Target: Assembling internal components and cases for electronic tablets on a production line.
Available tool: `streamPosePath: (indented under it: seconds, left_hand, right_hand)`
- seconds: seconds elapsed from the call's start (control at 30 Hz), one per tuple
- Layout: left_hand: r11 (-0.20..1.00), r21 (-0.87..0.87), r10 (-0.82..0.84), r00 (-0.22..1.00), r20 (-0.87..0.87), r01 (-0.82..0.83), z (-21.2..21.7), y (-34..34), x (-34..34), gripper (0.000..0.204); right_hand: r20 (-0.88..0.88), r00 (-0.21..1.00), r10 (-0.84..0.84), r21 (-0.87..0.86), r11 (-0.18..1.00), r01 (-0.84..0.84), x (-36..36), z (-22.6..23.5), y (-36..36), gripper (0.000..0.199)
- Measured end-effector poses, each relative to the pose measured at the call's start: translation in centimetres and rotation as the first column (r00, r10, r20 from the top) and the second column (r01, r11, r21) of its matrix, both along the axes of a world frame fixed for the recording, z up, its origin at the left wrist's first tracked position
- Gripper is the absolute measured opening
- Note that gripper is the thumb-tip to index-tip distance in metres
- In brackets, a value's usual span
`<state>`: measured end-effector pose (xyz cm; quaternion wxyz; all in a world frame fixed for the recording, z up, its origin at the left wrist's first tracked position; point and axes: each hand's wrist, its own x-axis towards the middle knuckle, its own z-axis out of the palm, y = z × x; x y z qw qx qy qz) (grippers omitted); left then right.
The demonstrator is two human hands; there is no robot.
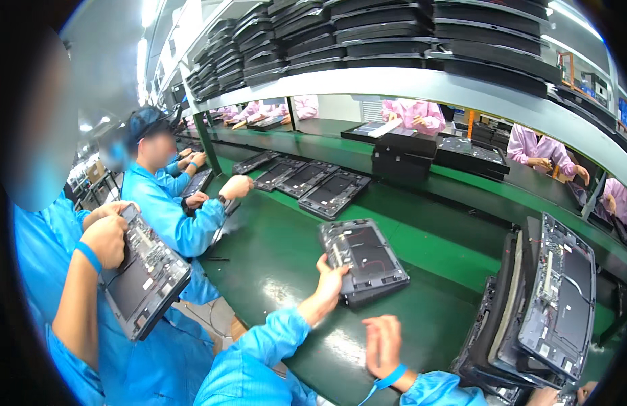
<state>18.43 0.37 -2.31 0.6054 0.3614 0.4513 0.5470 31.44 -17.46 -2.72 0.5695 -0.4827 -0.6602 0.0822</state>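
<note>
My left hand [327, 285] grips the near left edge of an opened black tablet-like device [367, 254], thumb on top. A circuit board strip and a thin red wire show inside it. The device is tilted over the green bench, with another dark piece [374, 292] partly hidden beneath it. My right hand [384, 345], with a blue wrist strap, is raised over the bench nearer to me. Its fingers are stretched out and hold nothing.
Stacked opened devices [557, 298] lean at the right, with another person's fingers [545, 396] below. Several similar devices [332, 193] lie along the bench's far side. At left, a co-worker holds another device [144, 271]. A shelf [395, 80] of black trays crosses above.
</note>
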Motion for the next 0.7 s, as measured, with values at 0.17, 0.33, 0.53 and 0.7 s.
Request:
streamPosePath:
  seconds: [0.17, 0.33, 0.53, 0.7]
  left_hand:
    - [0.955, 0.264, -0.107, 0.987, -0.120, 0.135, -5.4, -13.6, -1.1, 0.101]
    - [0.579, 0.316, -0.431, 0.612, -0.663, 0.751, -3.6, -22.2, -4.1, 0.087]
    - [0.741, 0.573, 0.553, 0.165, -0.817, 0.350, 1.0, -16.2, -8.9, 0.122]
    - [0.803, 0.369, 0.163, 0.424, -0.891, 0.467, -1.5, -13.5, -10.3, 0.107]
  right_hand:
    - [-0.161, 0.967, -0.196, -0.114, 0.977, 0.179, 1.9, 0.9, 1.8, 0.014]
    - [-0.167, 0.961, -0.220, -0.177, 0.966, 0.190, 5.9, 0.3, 3.4, 0.019]
    - [-0.225, 0.917, -0.330, -0.235, 0.932, 0.277, 6.1, -0.2, 3.5, 0.020]
    - [-0.381, 0.881, -0.282, -0.294, 0.940, 0.173, 7.1, 0.7, 4.1, 0.030]
